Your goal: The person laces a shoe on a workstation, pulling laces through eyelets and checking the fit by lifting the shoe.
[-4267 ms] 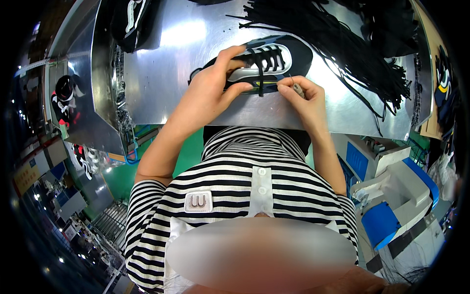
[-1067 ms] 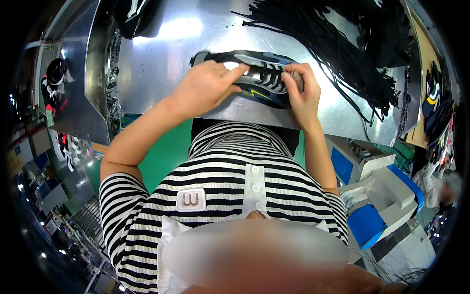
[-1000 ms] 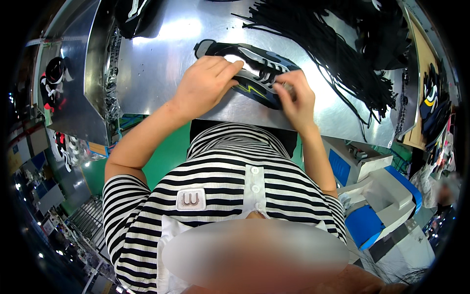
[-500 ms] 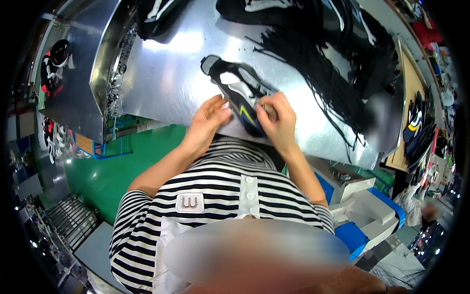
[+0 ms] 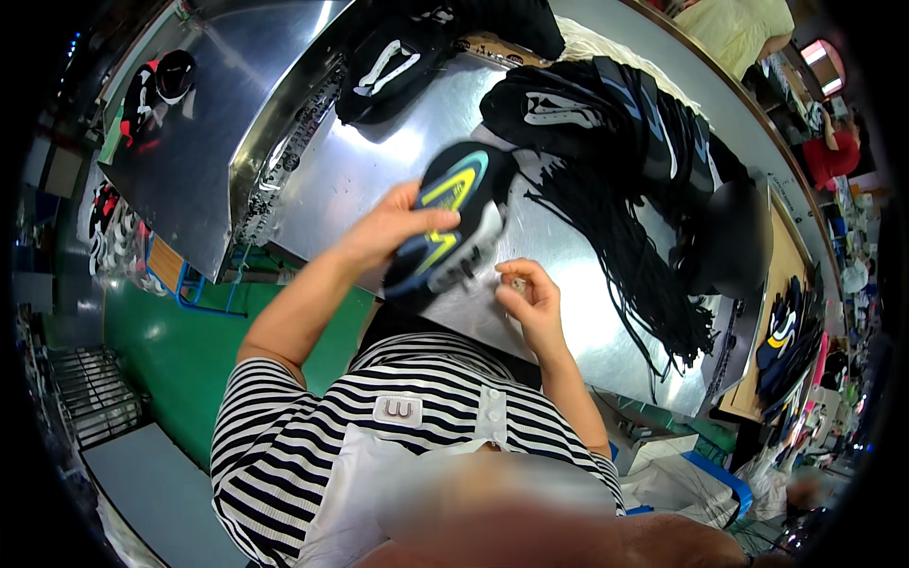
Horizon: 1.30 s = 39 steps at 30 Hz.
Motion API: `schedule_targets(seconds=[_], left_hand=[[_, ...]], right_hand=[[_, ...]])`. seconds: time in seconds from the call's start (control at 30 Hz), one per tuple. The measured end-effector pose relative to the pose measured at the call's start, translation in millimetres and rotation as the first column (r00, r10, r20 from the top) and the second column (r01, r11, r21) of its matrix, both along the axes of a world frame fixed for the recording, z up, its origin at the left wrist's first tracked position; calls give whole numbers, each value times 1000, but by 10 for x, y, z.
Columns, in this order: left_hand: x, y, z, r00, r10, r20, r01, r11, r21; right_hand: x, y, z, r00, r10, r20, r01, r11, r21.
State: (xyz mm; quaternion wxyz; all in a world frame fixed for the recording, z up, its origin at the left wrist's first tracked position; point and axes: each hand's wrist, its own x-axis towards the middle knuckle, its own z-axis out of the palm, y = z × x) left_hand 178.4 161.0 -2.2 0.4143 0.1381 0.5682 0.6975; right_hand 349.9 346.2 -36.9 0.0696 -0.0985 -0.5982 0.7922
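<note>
A shoe upper [image 5: 453, 201], dark with a grey section and yellow and teal marks on its side, is tilted up above the metal table. My left hand [image 5: 398, 225] grips its left edge, thumb lying across the coloured side. Just right of the upper, and apart from it, my right hand [image 5: 532, 295] has thumb and fingers curled together. Something small and pale shows between those fingers, too little of it to name.
Black uppers with pale side panels [image 5: 563, 109] are piled at the back right, beside a long bundle of black laces [image 5: 615, 237]. Another black upper [image 5: 386, 76] lies at the back left. A metal side panel [image 5: 256, 142] edges the table [image 5: 312, 222] on the left.
The upper has come up off the table and turned its coloured side into view, with my left hand now closed on it. My right hand has come away from the upper. The view has shifted.
</note>
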Motion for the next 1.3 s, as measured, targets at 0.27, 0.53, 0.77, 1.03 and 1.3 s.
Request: schedule_targets(seconds=[0.27, 0.53, 0.77, 1.03, 1.3], left_hand=[[-1617, 338, 751, 512, -136, -848, -392, 841, -372], [-1207, 281, 239, 998, -58, -3, 50, 829, 557], [-372, 618, -643, 839, -220, 497, -217, 704, 677], [-83, 650, -499, 922, -77, 379, -73, 928, 366], [72, 525, -124, 614, -75, -786, 128, 992, 5]], right_hand=[[-40, 186, -169, 954, -215, 207, 230, 972, -54], [-159, 420, -228, 953, -296, 67, 302, 947, -111], [-547, 479, -102, 983, -181, 12, 171, 905, -390], [-182, 418, -157, 918, -360, -164, 199, 778, -595], [257, 393, -215, 938, -348, 9, 272, 716, -643]])
